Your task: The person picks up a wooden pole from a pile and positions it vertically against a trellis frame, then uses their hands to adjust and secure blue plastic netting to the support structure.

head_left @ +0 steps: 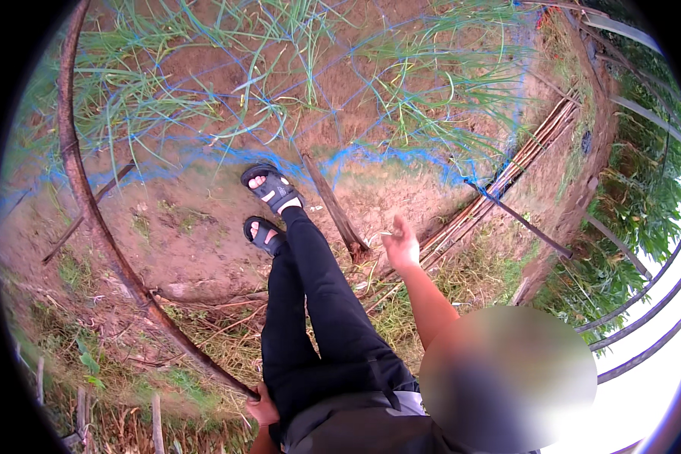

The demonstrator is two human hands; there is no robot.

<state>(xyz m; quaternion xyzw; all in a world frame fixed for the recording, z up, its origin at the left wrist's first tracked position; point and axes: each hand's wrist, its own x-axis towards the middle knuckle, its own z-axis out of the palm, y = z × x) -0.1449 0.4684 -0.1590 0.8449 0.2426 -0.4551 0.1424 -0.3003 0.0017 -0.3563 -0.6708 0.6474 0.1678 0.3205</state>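
Low at the frame's bottom, my left hand [262, 408] is closed around the lower end of a long, brown wooden pole [121, 261]. The pole looks curved and rises past my legs to the upper left edge. My right hand [402, 244] is out in front to the right, fingers apart, with nothing visible in it. It is nearest a short wooden stake [334, 204] and a bundle of thin bamboo sticks [533, 151] on the ground. A blurred round patch hides part of my right arm.
Blue netting [408, 155] borders a bed of long green onion-like plants [268, 83] ahead. My sandalled feet stand on bare soil [189, 250] beside it. A thin dark stick [526, 221] leans across the bundle. Dry grass [424, 318] and leafy bushes [628, 219] lie to the right.
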